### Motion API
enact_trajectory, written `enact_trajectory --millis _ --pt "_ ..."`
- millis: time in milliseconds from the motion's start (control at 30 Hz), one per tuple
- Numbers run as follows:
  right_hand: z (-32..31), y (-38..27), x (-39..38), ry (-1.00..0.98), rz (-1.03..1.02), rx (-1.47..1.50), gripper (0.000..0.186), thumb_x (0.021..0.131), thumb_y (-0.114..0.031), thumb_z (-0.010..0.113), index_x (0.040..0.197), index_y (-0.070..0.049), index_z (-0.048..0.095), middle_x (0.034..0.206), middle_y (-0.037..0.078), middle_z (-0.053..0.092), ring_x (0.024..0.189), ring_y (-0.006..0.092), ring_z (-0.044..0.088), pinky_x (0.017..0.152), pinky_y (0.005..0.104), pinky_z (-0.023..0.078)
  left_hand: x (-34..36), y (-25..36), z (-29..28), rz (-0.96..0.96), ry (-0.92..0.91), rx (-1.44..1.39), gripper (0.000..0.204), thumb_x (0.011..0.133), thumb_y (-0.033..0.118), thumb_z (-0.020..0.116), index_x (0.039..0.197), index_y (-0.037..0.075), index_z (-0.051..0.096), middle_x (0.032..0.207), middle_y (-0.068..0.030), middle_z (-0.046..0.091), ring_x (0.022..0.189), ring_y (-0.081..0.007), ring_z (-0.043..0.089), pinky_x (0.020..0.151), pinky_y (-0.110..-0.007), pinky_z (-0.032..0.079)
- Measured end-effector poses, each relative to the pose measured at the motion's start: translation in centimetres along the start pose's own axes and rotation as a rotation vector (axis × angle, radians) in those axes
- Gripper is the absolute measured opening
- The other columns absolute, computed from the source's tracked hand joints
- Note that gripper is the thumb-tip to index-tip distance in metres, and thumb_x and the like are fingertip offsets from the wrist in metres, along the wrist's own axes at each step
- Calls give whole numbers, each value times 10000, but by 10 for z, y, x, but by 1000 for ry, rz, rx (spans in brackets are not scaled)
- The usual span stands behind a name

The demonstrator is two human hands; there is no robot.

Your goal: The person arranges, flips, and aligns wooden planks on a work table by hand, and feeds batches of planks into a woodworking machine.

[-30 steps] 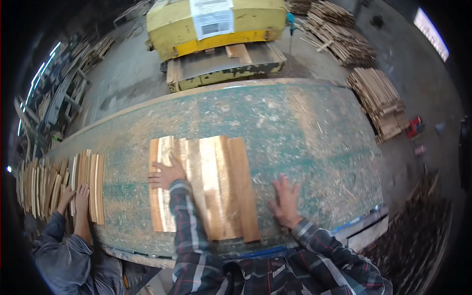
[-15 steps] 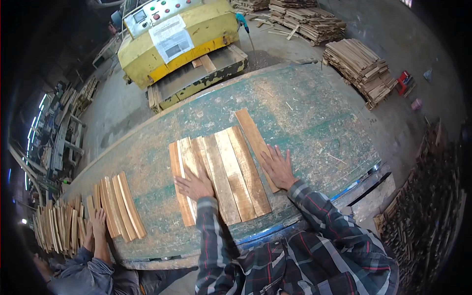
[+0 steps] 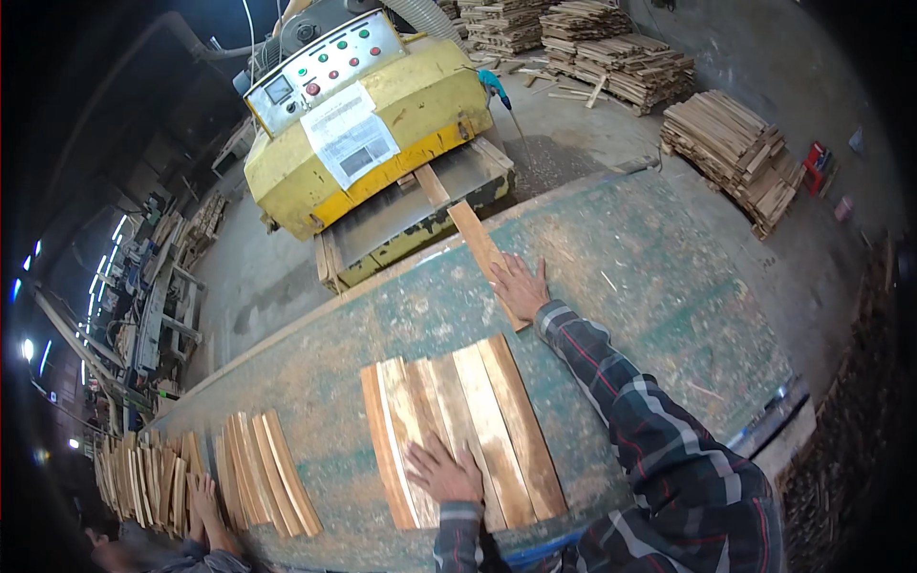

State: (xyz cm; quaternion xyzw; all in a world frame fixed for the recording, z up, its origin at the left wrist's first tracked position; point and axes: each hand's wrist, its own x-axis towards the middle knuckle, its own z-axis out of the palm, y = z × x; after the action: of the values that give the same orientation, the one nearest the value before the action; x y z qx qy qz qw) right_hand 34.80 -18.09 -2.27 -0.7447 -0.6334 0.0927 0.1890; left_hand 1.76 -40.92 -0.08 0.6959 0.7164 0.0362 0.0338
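My left hand [image 3: 444,471] lies flat, fingers spread, on a row of wooden strips [image 3: 489,420] set side by side on the green worktable [image 3: 659,277]. Under my outstretched right hand [image 3: 519,286] is a single brown wooden strip [image 3: 475,235]. The far end of that strip reaches past the table's far edge to the bed of a yellow machine [image 3: 368,115]. Another wooden strip [image 3: 432,186] lies on the machine's bed, close to its opening and nearly in line with mine.
At the lower left a co-worker's hands [image 3: 203,506] are beside another group of strips [image 3: 267,473] and a denser pile [image 3: 143,482]. Stacks of wood [image 3: 731,153] stand on the floor at the far right. A teal air gun [image 3: 494,84] hangs beside the machine.
My right hand has pushed the single strip forward, away from the row, up to the machine's bed. My left hand remains on the row, nearer its close end. The view has shifted.
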Motion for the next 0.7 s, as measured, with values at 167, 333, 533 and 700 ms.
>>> enact_trajectory --millis 167,333,533,700 --pt "14 -12 88 64 -23 -46 533 1074 -451 389 1545 -212 463 1662 127 326 1557 314 245 1197 744 12 -3 3 -11 -49 -46 -30 766 1008 484 512 1624 78 303 1666 -331 153 1562 -499 80 1215 -669 33" --pt "22 -2 129 99 -2 -1 519 1074 -429 398 1535 -205 479 1657 129 338 1554 322 251 1203 733 0 3 10 -8 -35 -58 -28 768 1007 487 525 1628 95 300 1668 -319 163 1561 -489 102 1215 -666 42" --pt "2 -6 85 100 -49 -9 542 1065 -454 407 1532 -189 483 1665 139 323 1556 334 239 1212 719 -21 2 3 -12 -19 -22 -42 764 1008 488 534 1623 94 307 1668 -312 171 1554 -494 125 1210 -670 60" --pt "-31 -5 -49 104 -57 -88 712 967 -636 513 1501 -165 531 1644 165 347 1535 371 261 1211 699 26 0 4 -6 5 -9 -56 764 1005 494 522 1609 74 316 1661 -320 182 1551 -501 123 1207 -675 74"
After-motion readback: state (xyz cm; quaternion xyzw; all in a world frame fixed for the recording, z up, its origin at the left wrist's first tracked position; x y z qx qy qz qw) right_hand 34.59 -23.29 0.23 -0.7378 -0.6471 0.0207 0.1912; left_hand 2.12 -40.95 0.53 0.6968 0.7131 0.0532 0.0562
